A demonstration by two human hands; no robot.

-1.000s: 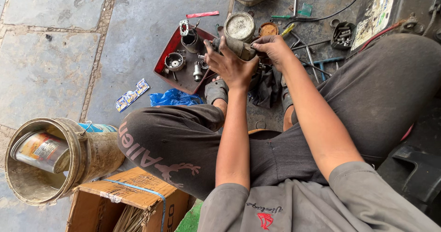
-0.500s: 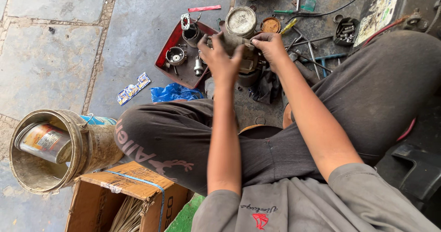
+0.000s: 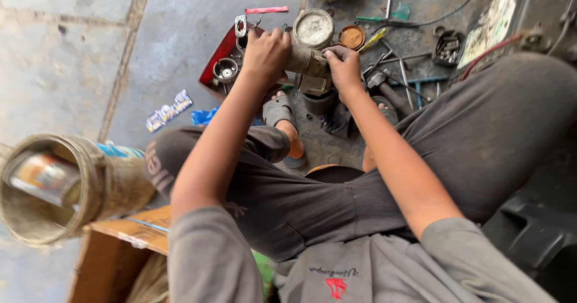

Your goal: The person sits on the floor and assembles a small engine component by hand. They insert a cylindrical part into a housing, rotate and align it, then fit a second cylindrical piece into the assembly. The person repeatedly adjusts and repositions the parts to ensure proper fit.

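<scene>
The person sits low on the concrete floor (image 3: pixel 78 51) and holds a grimy metal motor housing (image 3: pixel 308 63) in front of the knees, above a sandalled foot (image 3: pixel 282 114). The left hand (image 3: pixel 264 54) is closed over its left end, fingers curled on top. The right hand (image 3: pixel 344 69) grips the right end, with the thumb and fingers wrapped around the body. So both hands are shut on this 1 part, and it is lifted off the ground.

The part looks like cast metal, so I judge it as heavy for its size, stiff, and not fragile. Its surface seems oily and dusty, so it may slip; a hold at the 2 ends, as now, gives the best control, and the lower boxy block under it could also serve as a grip. Its long axis lies roughly left to right in the view, slightly tilted, the right end a little lower. I cannot tell which end is the open one, because the hands cover both.

Just behind it stands a round tin lid (image 3: pixel 314 28), and a small brown cap (image 3: pixel 351 37) is beside that. A red tray (image 3: pixel 216 69) with small parts lies to the left, and a screwdriver (image 3: pixel 374 40) to the right.
</scene>
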